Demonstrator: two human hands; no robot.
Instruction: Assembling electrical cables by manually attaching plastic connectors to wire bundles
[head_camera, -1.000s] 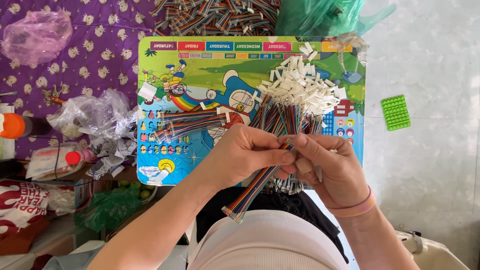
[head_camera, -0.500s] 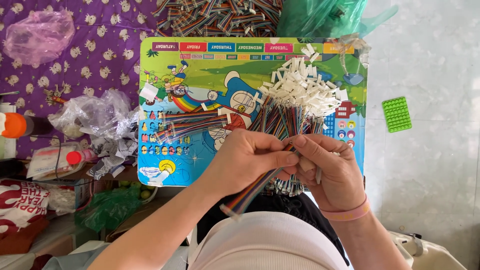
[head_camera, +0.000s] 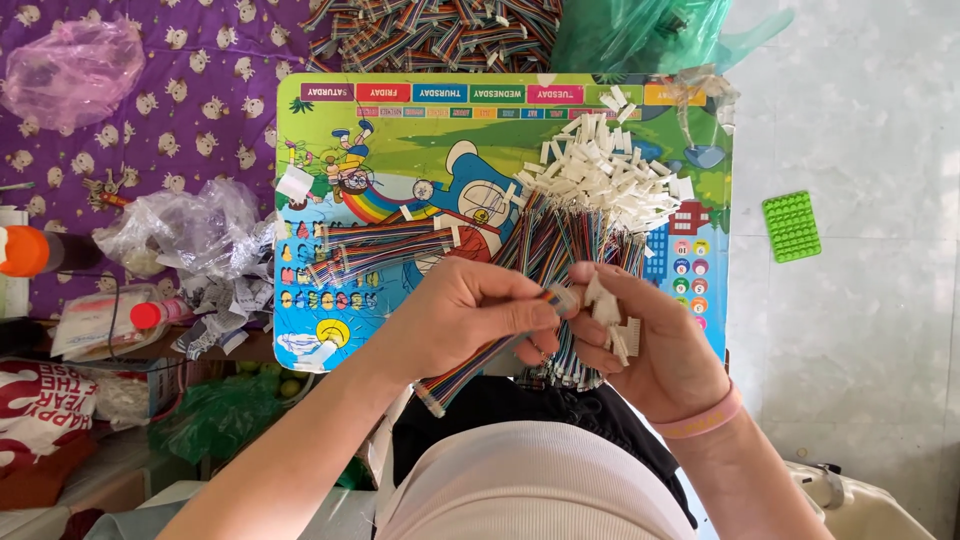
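The left hand (head_camera: 470, 315) pinches a flat rainbow ribbon cable (head_camera: 470, 365) between thumb and forefinger, the fingertips pressed tight on its upper end. The cable is a thin, ridged strip of many coloured wires lying side by side; its long axis runs from about 1 o'clock, where it meets the fingers, down to 7 o'clock, where its cut end hangs free over the person's lap. The right hand (head_camera: 650, 345), with a pink rubbery wristband (head_camera: 700, 422), curls around a few small white plastic connectors (head_camera: 615, 320), blocky and hard-edged, its thumb and forefinger closed against the cable's tip right where the left fingers hold it.

Both hands hover at the 6 o'clock edge of a glossy cartoon-printed board (head_camera: 320, 200), bright green and blue, smooth as laminate. On it, toward 1 o'clock of the hands, lies a thick fan of more cables with white connectors (head_camera: 610, 180) heaped at their far ends. A smaller bundle of striped cables (head_camera: 385, 250) lies at 10 o'clock.

At 12 o'clock beyond the board sits another cable pile (head_camera: 440, 25) beside a crinkled green plastic bag (head_camera: 640, 30). A clear, crumpled bag (head_camera: 185, 225) rests at 9 o'clock on purple patterned cloth (head_camera: 150, 110). A green studded pad (head_camera: 791, 226) lies at 3 o'clock on the pale floor.
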